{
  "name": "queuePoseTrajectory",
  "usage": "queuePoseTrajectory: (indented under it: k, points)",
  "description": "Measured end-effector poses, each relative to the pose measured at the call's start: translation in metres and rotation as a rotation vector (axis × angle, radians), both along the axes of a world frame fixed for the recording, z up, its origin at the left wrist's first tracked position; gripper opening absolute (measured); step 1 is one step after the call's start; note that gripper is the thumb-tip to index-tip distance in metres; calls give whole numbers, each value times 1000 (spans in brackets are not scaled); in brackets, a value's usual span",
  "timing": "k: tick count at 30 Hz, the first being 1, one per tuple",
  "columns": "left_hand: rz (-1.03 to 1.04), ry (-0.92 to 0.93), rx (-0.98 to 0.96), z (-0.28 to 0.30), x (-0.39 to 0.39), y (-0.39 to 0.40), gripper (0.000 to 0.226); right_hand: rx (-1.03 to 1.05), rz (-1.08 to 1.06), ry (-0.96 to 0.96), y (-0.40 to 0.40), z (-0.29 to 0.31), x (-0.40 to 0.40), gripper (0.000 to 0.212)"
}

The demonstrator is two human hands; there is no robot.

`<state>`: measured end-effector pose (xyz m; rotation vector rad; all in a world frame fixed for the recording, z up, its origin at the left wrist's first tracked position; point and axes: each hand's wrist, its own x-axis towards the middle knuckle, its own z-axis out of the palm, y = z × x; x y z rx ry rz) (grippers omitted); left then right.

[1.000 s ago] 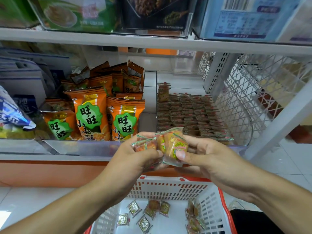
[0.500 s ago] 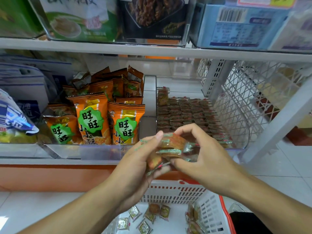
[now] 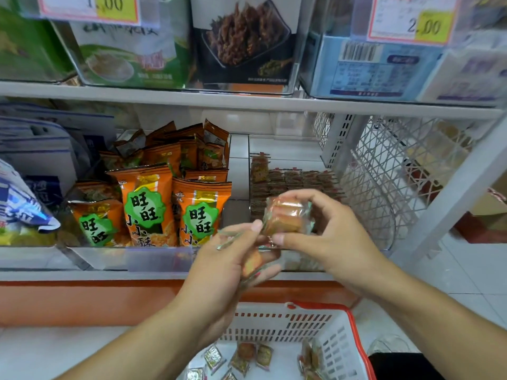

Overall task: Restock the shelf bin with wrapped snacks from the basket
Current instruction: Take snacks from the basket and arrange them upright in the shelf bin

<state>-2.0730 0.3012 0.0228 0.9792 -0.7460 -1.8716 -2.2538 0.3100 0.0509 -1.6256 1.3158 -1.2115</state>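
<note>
**Both hands hold wrapped snacks in front of the shelf bin**

Far left of the lower shelf [image 3: 247,105]: blue-and-white bags [image 3: 24,204], cut off by the frame edge. Next, a clear bin packed with upright orange snack bags [image 3: 145,204], green badge on each front, more rows behind, partly hidden. Upper shelf carries clear boxes with a green pack, a dark pack and a blue carton; price tags blurred, tops cropped.

Centre: left hand [image 3: 230,264] grips a few wrapped snacks [image 3: 251,263], fingers curled under them, a clear wrapper edge sticking out past the thumb; count not readable, motion blur. Right hand [image 3: 326,231] pinches a small stack of wrapped snacks [image 3: 285,218] between thumb and fingers, just in front of the shelf bin [image 3: 290,179]. That bin holds flat rows of the same red-brown packets; its front half is hidden behind the hands.

Right: white wire mesh side panel [image 3: 389,171].

Bottom: white basket [image 3: 290,322] with red rim, loose wrapped packets [image 3: 247,357] on its floor, left part covered by the left forearm, bottom cut off.
</note>
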Motion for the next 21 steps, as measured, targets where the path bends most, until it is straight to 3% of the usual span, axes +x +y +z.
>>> queuePoseTrajectory:
  k: [3,9,12,15,21]
  points:
    - [133,-202,-118,-2,2,-2,21,100,-159,271,-30,2,-16,50]
    - [1,-282,-144,6,-6,-12,69,287,-187,786,-117,-6,-11,51]
    - [-5,-282,-131,7,-10,-17,62,390,-153,781,-155,-9,-4,54]
    - [17,-270,-110,8,-12,-22,53,362,-118,786,-178,-11,3,53]
    - [-4,-252,-95,9,-11,-24,51,392,-268,510,-183,-24,9,72]
